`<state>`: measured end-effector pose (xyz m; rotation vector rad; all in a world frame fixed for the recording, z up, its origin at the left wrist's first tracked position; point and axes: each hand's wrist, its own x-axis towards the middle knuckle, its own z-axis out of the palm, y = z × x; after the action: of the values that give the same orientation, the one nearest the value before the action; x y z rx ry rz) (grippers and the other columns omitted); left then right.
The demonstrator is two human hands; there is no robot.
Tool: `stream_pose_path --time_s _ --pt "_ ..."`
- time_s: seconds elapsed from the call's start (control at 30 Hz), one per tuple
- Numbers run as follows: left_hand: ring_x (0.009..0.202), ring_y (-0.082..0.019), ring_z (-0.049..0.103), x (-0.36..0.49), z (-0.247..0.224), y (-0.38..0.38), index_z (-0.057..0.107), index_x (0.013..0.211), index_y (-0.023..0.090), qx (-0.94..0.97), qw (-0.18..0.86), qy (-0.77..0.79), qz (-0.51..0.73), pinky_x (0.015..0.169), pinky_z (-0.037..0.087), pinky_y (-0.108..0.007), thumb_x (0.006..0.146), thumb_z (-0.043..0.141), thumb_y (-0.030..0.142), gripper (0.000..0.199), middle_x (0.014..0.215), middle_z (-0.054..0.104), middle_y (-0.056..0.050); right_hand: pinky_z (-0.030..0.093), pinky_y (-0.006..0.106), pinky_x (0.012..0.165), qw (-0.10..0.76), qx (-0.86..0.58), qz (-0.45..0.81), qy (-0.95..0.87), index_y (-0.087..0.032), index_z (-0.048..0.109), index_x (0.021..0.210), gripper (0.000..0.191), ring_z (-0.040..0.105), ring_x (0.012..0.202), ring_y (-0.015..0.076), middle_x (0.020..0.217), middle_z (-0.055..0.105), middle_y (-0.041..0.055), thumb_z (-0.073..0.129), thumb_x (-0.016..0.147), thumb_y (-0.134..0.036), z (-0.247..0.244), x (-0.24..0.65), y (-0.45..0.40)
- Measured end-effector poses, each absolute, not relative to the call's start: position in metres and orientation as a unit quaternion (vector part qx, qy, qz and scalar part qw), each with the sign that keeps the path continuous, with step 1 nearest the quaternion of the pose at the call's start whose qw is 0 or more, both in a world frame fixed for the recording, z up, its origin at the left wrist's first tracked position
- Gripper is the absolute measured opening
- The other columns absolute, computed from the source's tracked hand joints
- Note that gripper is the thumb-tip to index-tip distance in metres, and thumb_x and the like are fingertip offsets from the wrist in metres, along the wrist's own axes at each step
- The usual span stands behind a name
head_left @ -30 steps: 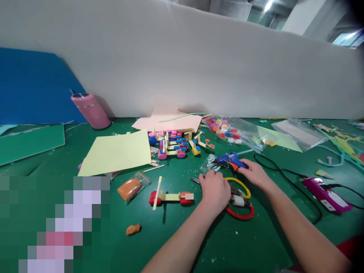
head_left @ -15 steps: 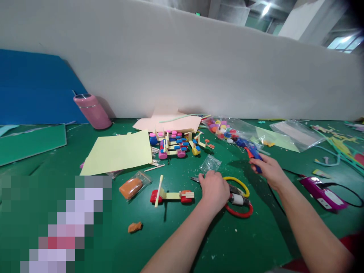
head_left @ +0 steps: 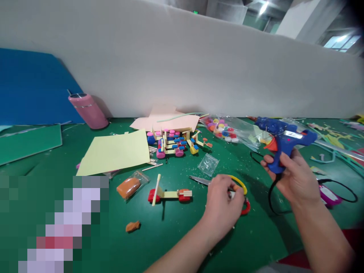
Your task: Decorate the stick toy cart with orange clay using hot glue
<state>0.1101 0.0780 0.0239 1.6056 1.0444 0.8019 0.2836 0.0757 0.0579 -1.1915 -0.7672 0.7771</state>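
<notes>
A blue hot glue gun (head_left: 284,138) with an orange trigger is raised in my right hand (head_left: 298,182), its nozzle turned to the left and its cord hanging below. My left hand (head_left: 224,203) lies over the scissors (head_left: 200,180), covering much of their red and yellow handles. Its thumb and fingers are pinched together; a small orange bit shows at the tips, too little to name. Left of that hand stands a small toy cart (head_left: 170,194) with red wheels and pale sticks. A clear plastic bag (head_left: 208,164) lies just beyond the scissors.
Several small colourful toy carts (head_left: 173,144) stand at the back, beside a bag of coloured caps (head_left: 222,129). Yellow paper (head_left: 116,153), bagged orange clay (head_left: 129,187) and a loose clay lump (head_left: 132,226) lie left. A pink tumbler (head_left: 89,112) leans there. A purple device (head_left: 330,195) sits right.
My right hand has lifted the glue gun from the table and turned it level, nozzle to the left. My left hand has slid right over the scissor handles, its fingers now pinched.
</notes>
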Motion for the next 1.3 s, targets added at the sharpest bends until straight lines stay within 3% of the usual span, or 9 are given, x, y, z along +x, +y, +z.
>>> stream_pose_path --time_s 0.1,0.2,0.27,0.5,0.63,0.7,0.93,1.07,1.3 --pt "0.071 -0.016 0.060 0.090 0.030 0.057 0.057 0.070 0.016 0.606 0.607 0.413 0.306 0.061 0.044 -0.025 0.080 0.044 0.029 0.021 0.073 0.064 -0.006 0.043 0.019 0.051 0.660 -0.510 0.390 -0.391 -0.023 0.054 0.093 0.023 0.051 0.057 0.0082 0.075 0.053 -0.0024 0.064 0.072 -0.027 0.057 0.269 0.064" --pt "0.060 -0.012 0.058 0.065 0.027 0.044 0.056 0.069 0.014 0.399 0.790 0.366 0.287 0.062 0.042 -0.024 0.077 0.053 0.032 0.020 0.070 0.063 -0.004 0.040 0.021 0.050 0.599 -0.515 0.418 -0.448 -0.022 0.053 0.093 0.020 0.048 0.054 0.0092 0.069 0.054 -0.0023 0.061 0.076 -0.026 0.046 0.256 0.052" --pt "0.053 -0.010 0.057 0.049 0.022 0.038 0.058 0.068 0.013 0.306 0.833 0.366 0.282 0.058 0.039 -0.023 0.074 0.058 0.033 0.021 0.066 0.064 -0.004 0.041 0.022 0.052 0.547 -0.525 0.441 -0.480 -0.023 0.051 0.097 0.020 0.050 0.055 0.0112 0.064 0.054 -0.0027 0.059 0.079 -0.028 0.037 0.249 0.045" --pt "0.050 -0.010 0.056 0.005 0.007 0.025 0.064 0.068 0.012 0.222 0.811 0.435 0.320 0.056 0.039 -0.023 0.070 0.066 0.032 0.020 0.066 0.067 -0.006 0.046 0.021 0.053 0.409 -0.560 0.467 -0.548 -0.024 0.049 0.103 0.021 0.052 0.057 0.0118 0.065 0.054 -0.0017 0.054 0.083 -0.031 0.020 0.225 0.028" --pt "0.054 -0.010 0.055 -0.007 0.002 0.029 0.064 0.069 0.013 0.192 0.796 0.450 0.357 0.059 0.042 -0.024 0.069 0.067 0.030 0.018 0.065 0.065 -0.004 0.048 0.022 0.050 0.364 -0.592 0.430 -0.576 -0.025 0.052 0.089 0.010 0.053 0.056 0.0130 0.066 0.053 -0.0011 0.053 0.083 -0.032 0.017 0.221 0.020" --pt "0.055 -0.010 0.055 -0.012 0.000 0.034 0.064 0.070 0.013 0.182 0.795 0.449 0.366 0.060 0.043 -0.023 0.070 0.067 0.029 0.016 0.065 0.064 -0.003 0.050 0.023 0.053 0.334 -0.606 0.413 -0.592 -0.025 0.054 0.087 0.010 0.055 0.062 0.0146 0.073 0.055 0.0011 0.053 0.082 -0.034 0.016 0.221 0.017" --pt "0.056 -0.010 0.055 -0.021 -0.010 0.045 0.064 0.071 0.013 0.186 0.798 0.426 0.384 0.061 0.043 -0.023 0.074 0.062 0.027 0.014 0.066 0.064 -0.002 0.055 0.031 0.064 0.279 -0.615 0.407 -0.615 -0.028 0.044 0.120 0.038 0.057 0.092 0.0243 0.114 0.053 0.0089 0.050 0.083 -0.036 0.017 0.218 0.016" --pt "0.056 -0.011 0.056 -0.023 -0.017 0.045 0.063 0.071 0.014 0.182 0.798 0.425 0.387 0.061 0.043 -0.025 0.075 0.061 0.026 0.014 0.067 0.064 -0.003 0.055 0.030 0.064 0.280 -0.609 0.393 -0.629 -0.028 0.044 0.121 0.038 0.056 0.096 0.0254 0.113 0.053 0.0089 0.051 0.083 -0.033 0.019 0.216 0.017" --pt "0.057 -0.010 0.055 -0.027 -0.025 0.046 0.064 0.072 0.013 0.187 0.787 0.426 0.405 0.063 0.042 -0.023 0.076 0.061 0.025 0.014 0.067 0.064 -0.003 0.052 0.027 0.061 0.246 -0.618 0.360 -0.654 -0.028 0.044 0.115 0.032 0.057 0.079 0.0195 0.095 0.053 0.0056 0.047 0.085 -0.037 0.018 0.215 0.018"
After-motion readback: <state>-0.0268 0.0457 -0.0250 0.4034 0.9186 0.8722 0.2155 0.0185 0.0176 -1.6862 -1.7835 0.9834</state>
